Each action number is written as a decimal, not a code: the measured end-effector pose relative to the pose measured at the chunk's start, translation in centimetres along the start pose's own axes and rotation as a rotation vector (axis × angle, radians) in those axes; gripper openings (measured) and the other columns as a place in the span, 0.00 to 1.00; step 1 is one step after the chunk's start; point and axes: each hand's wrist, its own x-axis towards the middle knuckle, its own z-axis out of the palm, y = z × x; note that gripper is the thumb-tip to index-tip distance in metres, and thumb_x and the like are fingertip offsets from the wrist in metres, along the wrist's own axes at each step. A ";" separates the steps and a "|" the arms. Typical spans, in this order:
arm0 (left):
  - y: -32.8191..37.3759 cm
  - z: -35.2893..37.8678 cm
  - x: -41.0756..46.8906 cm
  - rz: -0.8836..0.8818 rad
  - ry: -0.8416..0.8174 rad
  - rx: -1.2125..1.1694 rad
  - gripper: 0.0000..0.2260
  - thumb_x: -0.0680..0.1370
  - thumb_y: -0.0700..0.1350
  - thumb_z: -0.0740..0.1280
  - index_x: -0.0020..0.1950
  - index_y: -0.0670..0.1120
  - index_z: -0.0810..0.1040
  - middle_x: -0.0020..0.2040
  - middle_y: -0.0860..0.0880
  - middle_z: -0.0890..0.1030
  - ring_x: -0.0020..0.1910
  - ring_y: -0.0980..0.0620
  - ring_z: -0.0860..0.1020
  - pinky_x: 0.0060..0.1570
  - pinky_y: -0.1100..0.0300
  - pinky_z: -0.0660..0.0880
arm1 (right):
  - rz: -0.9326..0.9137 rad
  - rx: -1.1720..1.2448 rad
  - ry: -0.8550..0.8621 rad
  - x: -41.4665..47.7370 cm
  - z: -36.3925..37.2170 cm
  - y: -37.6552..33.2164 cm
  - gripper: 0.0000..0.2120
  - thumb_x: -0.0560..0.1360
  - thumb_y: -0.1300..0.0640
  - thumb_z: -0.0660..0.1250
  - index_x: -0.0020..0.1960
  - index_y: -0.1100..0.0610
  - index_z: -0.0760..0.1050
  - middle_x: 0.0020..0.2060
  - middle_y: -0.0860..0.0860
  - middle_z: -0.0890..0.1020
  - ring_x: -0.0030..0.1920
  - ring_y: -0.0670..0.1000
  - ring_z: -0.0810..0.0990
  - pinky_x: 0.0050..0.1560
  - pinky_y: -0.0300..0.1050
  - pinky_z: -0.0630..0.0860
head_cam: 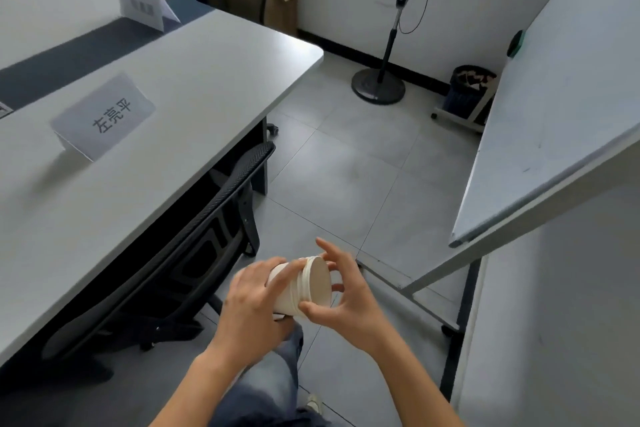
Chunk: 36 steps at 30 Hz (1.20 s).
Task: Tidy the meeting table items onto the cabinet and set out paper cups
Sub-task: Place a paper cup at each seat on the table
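Table [194, 80] left, name card [104, 116] standing on it. Left hand [254, 305], near centre, wrapped round base of cups [304, 284]. Right hand [349, 298] nearer mouth, thumb and spread fingertips pinching outermost rim. Cups in mid-air over floor, right of table: axis level, base left, mouth right; white nested stack, several rims showing

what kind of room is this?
Probably an office meeting room: long grey table with a folded name card, mesh office chair pushed under it, whiteboard on a wheeled stand.
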 end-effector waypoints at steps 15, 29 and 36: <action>-9.7 -6.1 23.4 -0.068 0.276 0.072 0.34 0.59 0.44 0.71 0.63 0.56 0.66 0.54 0.47 0.79 0.53 0.49 0.72 0.52 0.53 0.67 | -0.228 -0.087 -0.054 25.0 -9.6 -9.6 0.33 0.56 0.46 0.73 0.56 0.31 0.64 0.53 0.42 0.70 0.56 0.46 0.75 0.51 0.40 0.78; -17.8 -8.6 21.0 -1.119 0.776 0.072 0.39 0.63 0.36 0.75 0.69 0.53 0.63 0.55 0.41 0.76 0.52 0.36 0.74 0.49 0.42 0.72 | -0.357 -0.495 -0.372 48.2 3.2 -8.4 0.31 0.69 0.56 0.71 0.69 0.52 0.62 0.66 0.53 0.66 0.66 0.54 0.63 0.65 0.44 0.62; -15.9 -7.2 23.0 -1.297 0.994 0.016 0.38 0.66 0.41 0.75 0.70 0.52 0.61 0.58 0.46 0.76 0.53 0.42 0.75 0.48 0.48 0.74 | -0.535 -0.877 -0.636 55.3 7.7 -6.6 0.32 0.71 0.50 0.67 0.71 0.50 0.57 0.71 0.56 0.60 0.69 0.58 0.58 0.64 0.50 0.64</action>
